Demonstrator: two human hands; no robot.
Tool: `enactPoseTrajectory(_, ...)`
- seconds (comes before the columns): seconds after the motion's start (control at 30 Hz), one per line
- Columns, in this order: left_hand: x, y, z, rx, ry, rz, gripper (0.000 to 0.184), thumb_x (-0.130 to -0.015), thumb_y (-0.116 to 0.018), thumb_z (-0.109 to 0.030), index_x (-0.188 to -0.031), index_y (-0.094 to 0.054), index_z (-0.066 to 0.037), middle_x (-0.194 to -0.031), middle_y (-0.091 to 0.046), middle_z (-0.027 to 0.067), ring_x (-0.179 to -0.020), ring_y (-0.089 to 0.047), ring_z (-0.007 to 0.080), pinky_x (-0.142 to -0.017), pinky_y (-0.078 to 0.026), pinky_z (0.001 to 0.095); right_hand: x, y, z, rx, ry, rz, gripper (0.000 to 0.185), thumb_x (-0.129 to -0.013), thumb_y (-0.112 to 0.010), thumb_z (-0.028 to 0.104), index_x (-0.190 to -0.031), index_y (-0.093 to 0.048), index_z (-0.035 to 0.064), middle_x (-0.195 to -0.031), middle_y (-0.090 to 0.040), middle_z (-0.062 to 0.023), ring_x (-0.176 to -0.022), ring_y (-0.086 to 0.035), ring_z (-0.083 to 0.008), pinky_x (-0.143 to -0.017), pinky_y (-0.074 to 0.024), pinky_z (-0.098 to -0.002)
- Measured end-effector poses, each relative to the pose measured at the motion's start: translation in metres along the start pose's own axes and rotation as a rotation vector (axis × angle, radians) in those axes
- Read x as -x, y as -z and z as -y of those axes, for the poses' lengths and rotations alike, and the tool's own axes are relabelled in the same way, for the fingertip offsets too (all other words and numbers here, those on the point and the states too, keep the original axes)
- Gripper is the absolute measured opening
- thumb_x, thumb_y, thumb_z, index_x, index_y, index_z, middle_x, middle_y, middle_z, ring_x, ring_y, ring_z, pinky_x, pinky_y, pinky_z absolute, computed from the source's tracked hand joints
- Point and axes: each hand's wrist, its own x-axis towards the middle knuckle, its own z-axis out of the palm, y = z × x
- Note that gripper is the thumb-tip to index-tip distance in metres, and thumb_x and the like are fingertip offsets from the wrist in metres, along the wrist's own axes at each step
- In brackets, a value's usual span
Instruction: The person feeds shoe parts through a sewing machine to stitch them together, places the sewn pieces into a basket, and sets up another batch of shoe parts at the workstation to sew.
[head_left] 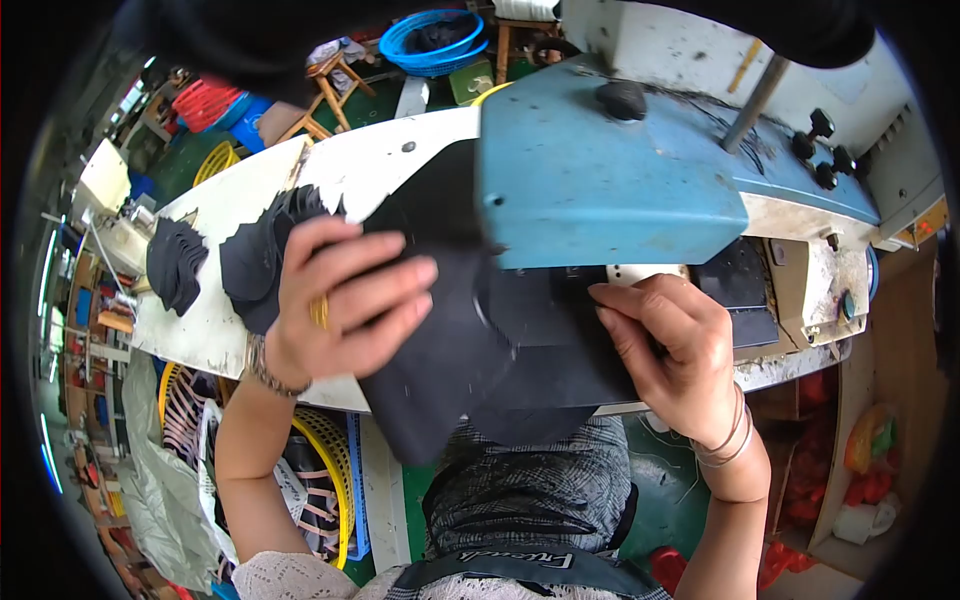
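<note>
The person's left hand (345, 310) spreads its fingers over black material (430, 375); whether they grip it cannot be told. The right hand (685, 335) draws thumb and forefinger close together at the material, a pinch unconfirmed. The work appears to be positioning beside the blue machine head (610, 190); shifting the material would call for even two-handed support. Beyond the left fingers lie stacked black pieces (175, 265).

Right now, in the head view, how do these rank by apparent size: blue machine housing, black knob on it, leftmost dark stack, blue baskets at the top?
1. Blue machine housing
2. Blue baskets and leftmost dark stack: too alike to rank
3. Black knob
</note>
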Motion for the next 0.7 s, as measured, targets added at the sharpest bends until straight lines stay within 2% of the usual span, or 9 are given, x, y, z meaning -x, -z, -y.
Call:
enactPoseTrajectory(0.03,0.004,0.015,-0.014,0.031,0.019,0.059,0.030,-0.072,-0.083,-0.010,-0.099,-0.070,-0.015,-0.117,-0.070,0.0027,-0.109,-0.064,0.0297,-0.091,-0.050,0.0500,-0.001,-0.002,0.006,-0.110,-0.069,0.043,0.019,-0.085,-0.076,-0.001,-0.104,-0.073,-0.0029,-0.079,-0.066,-0.0129,-0.067,-0.065,-0.0278,-0.062,-0.0527,-0.0363)
enactPoseTrajectory(0.13,0.010,0.039,-0.041,0.064,0.068,0.088,0.030,-0.075,-0.082,-0.013,-0.099,-0.066,-0.022,-0.119,-0.069,-0.0058,-0.112,-0.063,0.0252,-0.093,-0.049,0.0482,-0.007,-0.003,0.033,-0.445,-0.340,0.213,0.019,-0.094,-0.071,0.005,-0.110,-0.071,-0.0057,-0.080,-0.067,-0.0159,-0.065,-0.066,-0.0263,-0.062,-0.0527,-0.0344)
enactPoseTrajectory(0.23,0.014,0.042,-0.052,0.108,0.087,0.063,0.031,-0.075,-0.083,-0.014,-0.099,-0.066,-0.024,-0.118,-0.069,-0.0097,-0.113,-0.063,0.0220,-0.091,-0.049,0.0464,-0.006,-0.022,0.039,-0.578,-0.220,0.221,0.022,-0.097,-0.071,0.012,-0.109,-0.070,-0.0064,-0.079,-0.067,-0.0170,-0.064,-0.066,-0.0285,-0.061,-0.0532,-0.0355)
enactPoseTrajectory(0.27,0.015,0.041,-0.053,0.150,0.096,0.035,0.031,-0.075,-0.083,-0.013,-0.100,-0.066,-0.023,-0.117,-0.070,-0.0088,-0.112,-0.064,0.0222,-0.091,-0.049,0.0463,-0.008,-0.027,0.044,-0.620,-0.211,0.197,0.017,-0.098,-0.069,0.011,-0.101,-0.070,-0.0054,-0.076,-0.065,-0.0155,-0.062,-0.064,-0.0266,-0.059,-0.0511,-0.0342)
enactPoseTrajectory(0.37,0.020,0.036,-0.054,0.314,0.141,-0.025,0.031,-0.075,-0.083,-0.011,-0.099,-0.068,-0.020,-0.115,-0.071,-0.0058,-0.109,-0.067,0.0229,-0.089,-0.050,0.0453,-0.014,-0.026,0.053,-0.570,-0.215,0.290,0.015,-0.098,-0.067,0.008,-0.090,-0.067,-0.0039,-0.072,-0.062,-0.0136,-0.059,-0.061,-0.0243,-0.056,-0.0476,-0.0337)
enactPoseTrajectory(0.4,0.022,0.035,-0.055,0.374,0.159,-0.040,0.030,-0.075,-0.083,-0.011,-0.099,-0.068,-0.019,-0.114,-0.072,-0.0048,-0.107,-0.067,0.0231,-0.088,-0.050,0.0449,-0.014,-0.031,0.055,-0.529,-0.153,0.209,0.021,-0.098,-0.066,0.007,-0.080,-0.061,-0.0022,-0.065,-0.057,-0.0117,-0.053,-0.055,-0.0225,-0.051,-0.0427,-0.0336)
enactPoseTrajectory(0.53,0.028,0.032,-0.058,0.574,0.188,-0.134,0.023,-0.075,-0.086,-0.007,-0.089,-0.069,-0.014,-0.107,-0.076,-0.0022,-0.101,-0.071,0.0217,-0.083,-0.054,0.0365,-0.010,-0.040,0.056,-0.408,-0.166,0.136,0.027,-0.098,-0.066,0.007,-0.074,-0.056,-0.0004,-0.058,-0.051,-0.0097,-0.047,-0.047,-0.0195,-0.047,-0.0373,-0.0327)
enactPoseTrajectory(0.63,0.033,0.039,-0.056,0.654,0.200,-0.142,0.020,-0.077,-0.082,-0.008,-0.091,-0.070,-0.015,-0.104,-0.076,-0.0018,-0.101,-0.072,0.0215,-0.081,-0.053,0.0387,-0.005,-0.038,0.072,-0.436,-0.246,0.140,0.027,-0.098,-0.066,0.006,-0.073,-0.057,0.0005,-0.058,-0.052,-0.0083,-0.047,-0.047,-0.0152,-0.047,-0.0369,-0.0309)
enactPoseTrajectory(0.7,0.031,0.044,-0.056,0.756,0.177,-0.136,0.014,-0.080,-0.081,-0.008,-0.087,-0.071,-0.014,-0.103,-0.076,-0.0011,-0.098,-0.073,0.0189,-0.082,-0.053,0.0363,-0.004,-0.036,0.078,-0.532,-0.302,0.186,0.029,-0.099,-0.065,0.006,-0.071,-0.056,0.0021,-0.058,-0.052,-0.0023,-0.050,-0.044,-0.0078,-0.047,-0.0353,-0.0282)
